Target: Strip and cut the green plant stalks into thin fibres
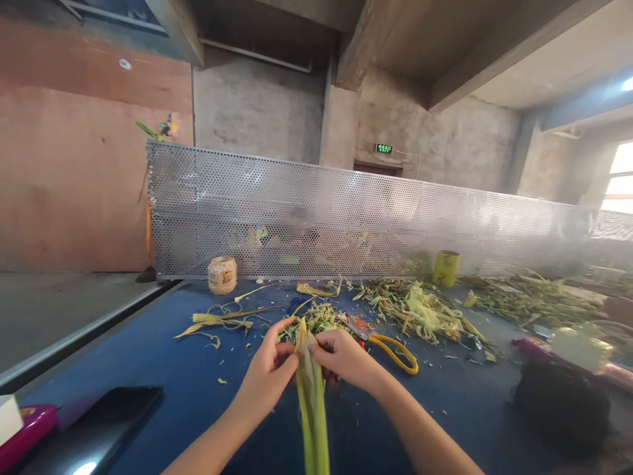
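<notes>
A long, pale green dried leaf (314,409), like a husk, runs from the bottom edge up between my hands, its yellowish tip pointing away from me. Along its left edge, near the tip, my left hand (274,359) pinches it between thumb and fingers. My right hand (341,349) grips the opposite edge at about the same height, the leaf spread between the two. Just beyond my fingers lies a heap of small leaf scraps (324,318). Beside my right wrist rest scissors with yellow handles (403,356), their blades pointing toward the scraps.
On the blue table (163,356) lie a black phone (109,422), loose leaf strips (217,320), a wound roll of fibre (222,275) and a pile of leaves (415,307). A yellow cylinder (446,268) stands by the perforated metal screen (346,218). A dark bundle (561,406) sits right.
</notes>
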Tool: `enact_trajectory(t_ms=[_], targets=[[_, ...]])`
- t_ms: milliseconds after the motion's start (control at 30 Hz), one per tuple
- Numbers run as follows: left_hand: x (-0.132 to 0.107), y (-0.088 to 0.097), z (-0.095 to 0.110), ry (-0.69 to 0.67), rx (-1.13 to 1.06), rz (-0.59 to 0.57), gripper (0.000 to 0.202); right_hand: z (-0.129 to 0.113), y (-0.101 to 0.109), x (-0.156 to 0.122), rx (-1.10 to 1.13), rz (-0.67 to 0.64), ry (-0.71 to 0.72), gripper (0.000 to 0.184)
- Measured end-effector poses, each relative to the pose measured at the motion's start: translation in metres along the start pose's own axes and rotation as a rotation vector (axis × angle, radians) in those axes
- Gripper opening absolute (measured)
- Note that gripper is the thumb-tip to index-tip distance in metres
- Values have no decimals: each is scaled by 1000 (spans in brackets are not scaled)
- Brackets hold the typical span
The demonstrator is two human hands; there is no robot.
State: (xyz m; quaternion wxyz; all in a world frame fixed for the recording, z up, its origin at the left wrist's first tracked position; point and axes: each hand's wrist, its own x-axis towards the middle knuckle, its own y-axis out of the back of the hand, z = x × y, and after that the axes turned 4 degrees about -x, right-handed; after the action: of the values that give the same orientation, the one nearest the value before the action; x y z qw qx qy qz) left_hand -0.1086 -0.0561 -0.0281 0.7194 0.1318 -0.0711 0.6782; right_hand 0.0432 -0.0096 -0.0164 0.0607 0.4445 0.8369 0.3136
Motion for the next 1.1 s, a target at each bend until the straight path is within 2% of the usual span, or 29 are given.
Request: enact_trajectory(t_ms=[100, 200, 333, 467, 567, 667, 867, 1100], targets=[[-2, -1, -1, -51, 95, -32, 53, 2, 1, 2, 10, 6, 19, 14], [-4, -2, -3, -130, 270, -41, 53, 1, -1, 5, -71, 117, 78, 14], [-5, -6, -4, -116, 253, -11, 55, -2, -4, 6, -190, 257, 129, 23], [-6, -7, -1, -108, 239, -57, 58, -4, -1, 4, -205, 239, 155, 19], [-7, -6, 1, -117, 237, -57, 60, -5, -1, 3, -271, 228, 218, 22], [-5, -6, 1, -108, 239, 5, 64, -4, -3, 4, -317, 224, 250, 24], [-1, -3, -5, -97, 189, 119, 69, -3, -3, 5, -342, 202, 176, 26], [-5, -8, 3, -223, 432, 105, 70, -6, 4, -1, -398, 80, 214, 26]])
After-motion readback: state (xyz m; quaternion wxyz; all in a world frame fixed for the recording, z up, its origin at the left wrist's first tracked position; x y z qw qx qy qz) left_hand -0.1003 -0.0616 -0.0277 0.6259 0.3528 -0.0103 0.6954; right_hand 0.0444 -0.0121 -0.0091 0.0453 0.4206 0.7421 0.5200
